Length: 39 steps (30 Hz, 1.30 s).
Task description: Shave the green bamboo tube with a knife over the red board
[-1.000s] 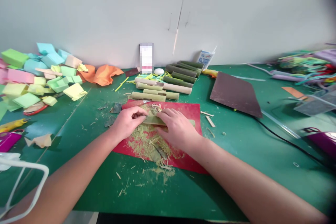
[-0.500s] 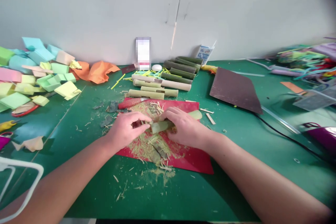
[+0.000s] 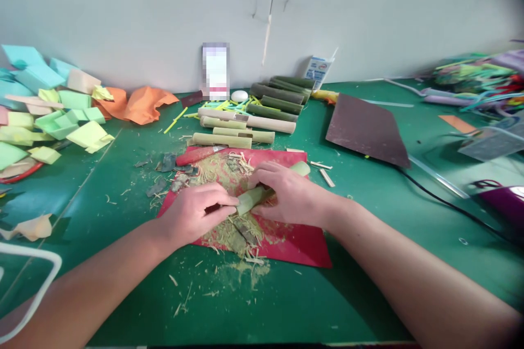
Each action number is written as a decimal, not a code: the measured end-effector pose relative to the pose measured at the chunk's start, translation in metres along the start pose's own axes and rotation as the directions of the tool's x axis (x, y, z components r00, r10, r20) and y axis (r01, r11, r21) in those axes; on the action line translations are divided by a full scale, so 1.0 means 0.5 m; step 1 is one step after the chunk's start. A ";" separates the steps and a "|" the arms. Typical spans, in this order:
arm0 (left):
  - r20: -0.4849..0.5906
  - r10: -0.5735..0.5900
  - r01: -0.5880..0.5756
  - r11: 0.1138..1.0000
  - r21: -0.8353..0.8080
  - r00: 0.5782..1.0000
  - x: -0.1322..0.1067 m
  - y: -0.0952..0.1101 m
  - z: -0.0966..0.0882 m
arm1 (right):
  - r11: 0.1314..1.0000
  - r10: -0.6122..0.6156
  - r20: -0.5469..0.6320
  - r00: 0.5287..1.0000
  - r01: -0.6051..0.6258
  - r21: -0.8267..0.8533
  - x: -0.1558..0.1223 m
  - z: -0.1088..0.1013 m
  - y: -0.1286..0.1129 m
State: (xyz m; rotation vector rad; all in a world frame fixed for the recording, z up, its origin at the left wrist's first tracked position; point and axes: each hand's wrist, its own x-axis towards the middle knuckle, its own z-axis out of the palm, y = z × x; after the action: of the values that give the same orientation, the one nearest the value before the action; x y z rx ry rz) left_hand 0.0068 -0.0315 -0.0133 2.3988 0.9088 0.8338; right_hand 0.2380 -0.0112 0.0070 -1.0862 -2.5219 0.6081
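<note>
A pale green bamboo tube slants above a red sheet. My right hand is wrapped round its middle, thumb below and fingers over the top. At the tube's near left end, my left hand pinches with thumb and forefinger. The fingertips meet the tube's rim; anything tiny between them is hidden. Bamboo shavings and dust cover much of the sheet. Along its upper left edge lies a tool with a red handle.
Several cut bamboo tubes lie in rows behind the sheet. A phone leans on the wall. Folded coloured paper is heaped at left. To the right are a dark flat panel and a black cable.
My left fingertips have closed together and come against the tube's end. My right hand keeps its grip on the tube. The camera view has shifted slightly.
</note>
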 end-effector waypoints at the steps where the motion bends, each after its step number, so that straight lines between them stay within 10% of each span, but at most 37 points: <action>1: 0.022 -0.005 0.005 1.000 0.004 1.000 0.000 0.002 -0.001 | 1.000 0.001 0.003 1.000 -0.001 0.005 0.000 -0.001 0.000; 39: 0.200 -0.112 0.095 0.991 0.095 0.973 0.047 0.028 -0.016 | 0.996 -0.006 0.060 0.998 0.001 0.087 0.010 0.000 0.009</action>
State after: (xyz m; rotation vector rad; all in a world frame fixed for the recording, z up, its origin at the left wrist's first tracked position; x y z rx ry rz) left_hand 0.0219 -0.0230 0.0093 2.4305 0.9934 0.5070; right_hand 0.2372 -0.0048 0.0055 -1.0474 -2.5222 0.7528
